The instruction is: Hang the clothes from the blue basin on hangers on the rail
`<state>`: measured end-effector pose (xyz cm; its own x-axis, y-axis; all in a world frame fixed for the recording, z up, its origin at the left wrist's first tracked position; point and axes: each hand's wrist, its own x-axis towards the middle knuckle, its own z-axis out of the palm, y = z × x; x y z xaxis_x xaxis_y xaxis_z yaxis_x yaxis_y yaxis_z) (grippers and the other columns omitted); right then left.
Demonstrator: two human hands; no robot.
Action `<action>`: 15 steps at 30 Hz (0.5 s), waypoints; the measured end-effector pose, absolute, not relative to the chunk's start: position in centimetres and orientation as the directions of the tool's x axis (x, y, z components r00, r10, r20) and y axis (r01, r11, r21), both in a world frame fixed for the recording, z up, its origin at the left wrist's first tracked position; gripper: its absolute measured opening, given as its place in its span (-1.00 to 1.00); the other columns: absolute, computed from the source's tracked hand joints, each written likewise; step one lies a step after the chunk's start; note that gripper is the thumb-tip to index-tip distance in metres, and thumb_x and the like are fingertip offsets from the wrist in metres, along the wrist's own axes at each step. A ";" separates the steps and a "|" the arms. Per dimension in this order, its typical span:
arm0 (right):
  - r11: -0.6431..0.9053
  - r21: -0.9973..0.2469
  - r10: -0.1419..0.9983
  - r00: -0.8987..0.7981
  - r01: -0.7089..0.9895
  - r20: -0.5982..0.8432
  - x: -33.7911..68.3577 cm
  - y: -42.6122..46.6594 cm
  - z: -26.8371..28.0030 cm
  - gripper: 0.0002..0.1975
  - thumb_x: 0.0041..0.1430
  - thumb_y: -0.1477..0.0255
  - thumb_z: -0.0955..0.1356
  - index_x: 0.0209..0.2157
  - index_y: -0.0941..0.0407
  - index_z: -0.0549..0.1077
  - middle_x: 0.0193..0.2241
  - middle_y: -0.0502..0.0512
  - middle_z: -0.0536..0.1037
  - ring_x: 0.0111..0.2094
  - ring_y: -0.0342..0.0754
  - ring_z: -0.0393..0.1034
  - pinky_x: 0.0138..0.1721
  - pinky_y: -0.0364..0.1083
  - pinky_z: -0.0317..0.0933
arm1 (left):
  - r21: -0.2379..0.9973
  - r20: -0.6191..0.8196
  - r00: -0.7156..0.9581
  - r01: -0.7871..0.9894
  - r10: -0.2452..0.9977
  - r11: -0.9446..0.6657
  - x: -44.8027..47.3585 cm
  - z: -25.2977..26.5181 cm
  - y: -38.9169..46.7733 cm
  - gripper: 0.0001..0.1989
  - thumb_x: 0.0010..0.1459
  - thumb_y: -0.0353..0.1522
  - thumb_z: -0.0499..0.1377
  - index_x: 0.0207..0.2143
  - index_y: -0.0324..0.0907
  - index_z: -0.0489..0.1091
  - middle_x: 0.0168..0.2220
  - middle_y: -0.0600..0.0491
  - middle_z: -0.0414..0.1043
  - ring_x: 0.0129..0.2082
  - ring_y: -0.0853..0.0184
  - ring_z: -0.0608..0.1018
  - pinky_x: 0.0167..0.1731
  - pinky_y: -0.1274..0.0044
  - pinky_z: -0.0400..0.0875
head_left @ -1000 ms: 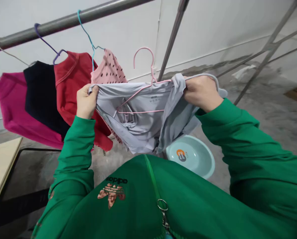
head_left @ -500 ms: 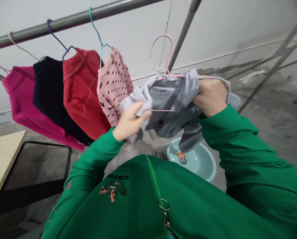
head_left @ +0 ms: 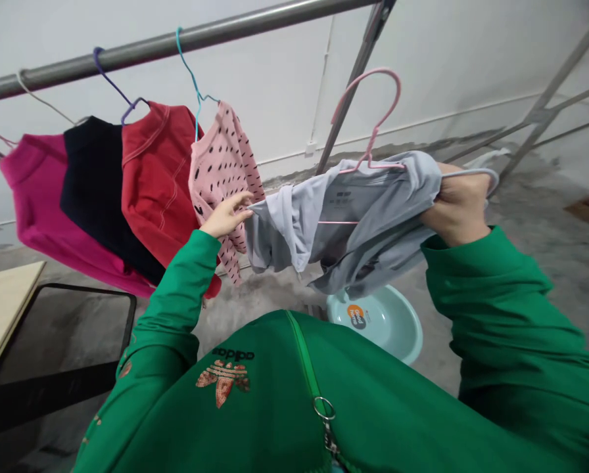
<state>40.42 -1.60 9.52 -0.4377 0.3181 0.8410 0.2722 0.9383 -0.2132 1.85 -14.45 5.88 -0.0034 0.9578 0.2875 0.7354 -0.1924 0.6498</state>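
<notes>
- Grey cloth of the shirt (head_left: 292,217) is pinched narrowly by the left hand (head_left: 225,217), left of the pink hanger (head_left: 374,136); sleeve or hem, I cannot tell.
- Right of the pink hanger, the right hand (head_left: 463,205) has a closed grip on bunched shirt; its fingertips are hidden, and the grey loop (head_left: 472,171) beside it is hard to identify.
- Progress, as judged: the pink hanger is inside the shirt, its hook off the rail (head_left: 275,23) above, the cloth unevenly spread.
- Left of the pink hanger, the dotted top (head_left: 220,154), red top (head_left: 149,171), dark top (head_left: 96,180) and magenta top (head_left: 41,187) hang overlapping.
- Below the pink hanger, the shirt partly hides the basin (head_left: 398,325).
</notes>
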 end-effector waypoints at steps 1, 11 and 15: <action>0.937 -0.243 0.331 -0.421 0.249 0.845 40.6 -1.7 9.7 -0.88 -0.10 0.58 0.23 -0.64 0.15 0.25 -0.61 0.01 0.26 -0.54 -0.18 0.15 -0.49 -0.17 0.07 | 0.688 0.249 0.005 0.703 0.969 -0.180 2.0 5.5 -14.2 -0.74 0.09 -0.29 0.10 -0.21 -0.24 0.39 -0.27 -0.01 0.48 -0.23 0.30 0.50 -0.17 0.46 0.40; 0.870 -0.460 0.491 -0.231 0.177 0.840 42.4 -1.4 8.1 -0.82 -0.17 0.63 0.26 -0.71 0.18 0.17 -0.67 -0.09 0.10 -0.57 -0.26 -0.02 -0.51 -0.19 -0.04 | 0.740 0.350 -0.098 0.639 0.931 -0.211 2.1 8.1 -15.7 -0.60 0.13 -0.06 0.08 -0.58 -0.17 0.20 -0.65 0.19 0.06 -0.62 0.47 0.17 -0.57 0.58 0.12; 0.855 -0.497 0.519 -0.224 0.147 0.825 42.1 -2.2 7.8 -0.84 -0.17 0.59 0.31 -0.70 0.17 0.25 -0.63 -0.07 0.18 -0.54 -0.22 0.08 -0.47 -0.17 0.07 | 0.662 0.285 0.084 0.704 0.955 -0.259 1.8 9.4 -16.1 -0.50 0.13 0.05 0.03 -0.55 -0.18 0.28 -0.56 0.09 0.27 -0.48 0.38 0.37 -0.40 0.51 0.31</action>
